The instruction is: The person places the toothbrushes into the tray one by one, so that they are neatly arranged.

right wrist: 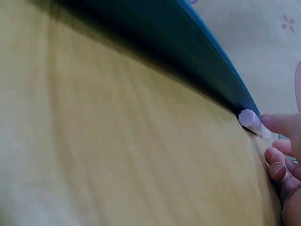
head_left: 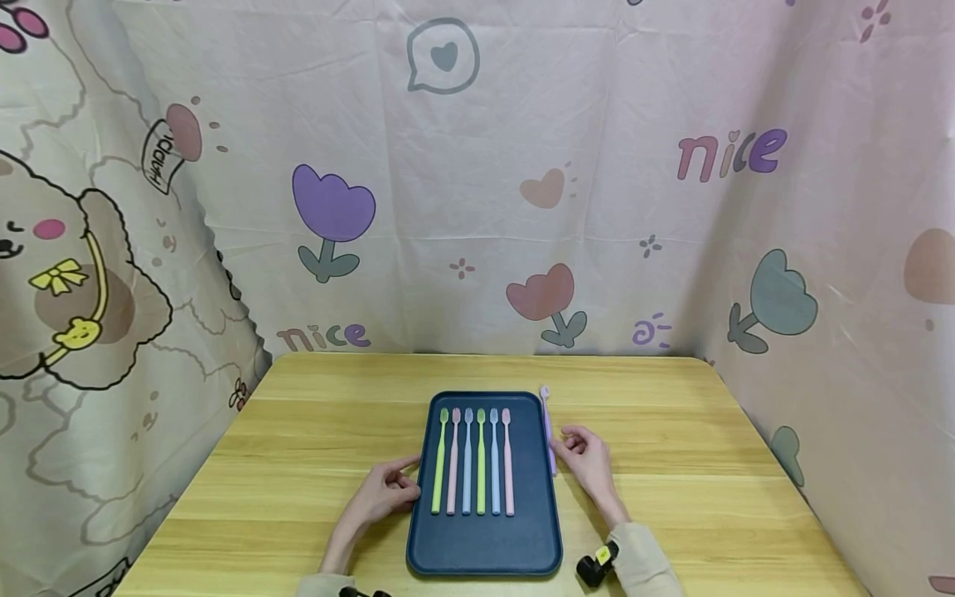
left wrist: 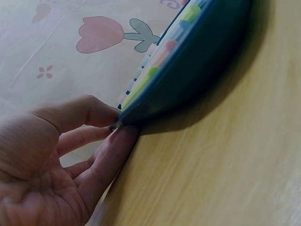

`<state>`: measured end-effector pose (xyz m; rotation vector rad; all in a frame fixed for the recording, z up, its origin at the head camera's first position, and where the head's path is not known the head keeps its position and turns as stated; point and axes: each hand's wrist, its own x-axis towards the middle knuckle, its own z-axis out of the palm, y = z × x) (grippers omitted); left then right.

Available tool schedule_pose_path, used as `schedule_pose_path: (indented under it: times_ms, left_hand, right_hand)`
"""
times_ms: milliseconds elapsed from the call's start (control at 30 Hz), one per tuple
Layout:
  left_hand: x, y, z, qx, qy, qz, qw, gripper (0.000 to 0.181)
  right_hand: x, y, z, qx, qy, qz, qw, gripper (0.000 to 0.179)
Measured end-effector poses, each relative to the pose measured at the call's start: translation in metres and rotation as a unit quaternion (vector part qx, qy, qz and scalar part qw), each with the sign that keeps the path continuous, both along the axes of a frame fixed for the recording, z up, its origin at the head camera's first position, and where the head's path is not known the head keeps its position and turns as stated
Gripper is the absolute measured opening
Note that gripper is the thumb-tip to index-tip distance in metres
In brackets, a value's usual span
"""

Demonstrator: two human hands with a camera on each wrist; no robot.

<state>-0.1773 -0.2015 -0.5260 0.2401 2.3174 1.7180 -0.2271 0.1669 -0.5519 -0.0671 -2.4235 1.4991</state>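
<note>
A dark blue tray (head_left: 485, 547) lies on the table with several toothbrushes (head_left: 481, 464) in a row, heads pointing away: green, pink and blue ones. Outside its right side, along the rim, lies a purple toothbrush (head_left: 547, 419). My left hand (head_left: 380, 497) touches the tray's left edge with its thumb and index fingertips, other fingers loosely bent. At the tray's right side my right hand (head_left: 585, 460) has a fingertip at the purple toothbrush. In the right wrist view, the end of that toothbrush's handle (right wrist: 248, 120) sits against the tray's outer wall (right wrist: 207, 70); the other fingers are loosely curled.
The wooden table (head_left: 298, 414) extends to both sides of the tray and behind it. A printed curtain (head_left: 448, 166) with flowers and hearts hangs along the back and both sides. A black wrist device (head_left: 597, 565) sits by the right sleeve (head_left: 645, 564).
</note>
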Motion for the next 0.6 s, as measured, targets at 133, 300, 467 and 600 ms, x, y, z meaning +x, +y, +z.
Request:
schedule_pose_path:
  times_ms: [133, 300, 467, 600]
  left_hand:
    - [-0.0001, 0.0, -0.0003, 0.0, 0.002, -0.001, 1.0, 0.067]
    - [0.0001, -0.0003, -0.0004, 0.001, 0.003, -0.003, 1.0, 0.067]
    - [0.0014, 0.0001, 0.0008, 0.0, 0.003, -0.005, 1.0, 0.067]
    - [0.0019, 0.0004, 0.001, 0.001, 0.006, -0.006, 1.0, 0.067]
  right_hand:
    - [-0.0001, -0.0004, -0.0007, 0.004, 0.002, -0.001, 1.0, 0.027]
    - [0.0003, -0.0009, -0.0003, 0.006, 0.0, 0.002, 1.0, 0.027]
    - [-0.0008, 0.0012, 0.002, -0.01, -0.01, 0.016, 0.9998, 0.027]
    - [-0.0015, 0.0056, 0.0057, -0.042, -0.038, 0.044, 0.9974, 0.03]
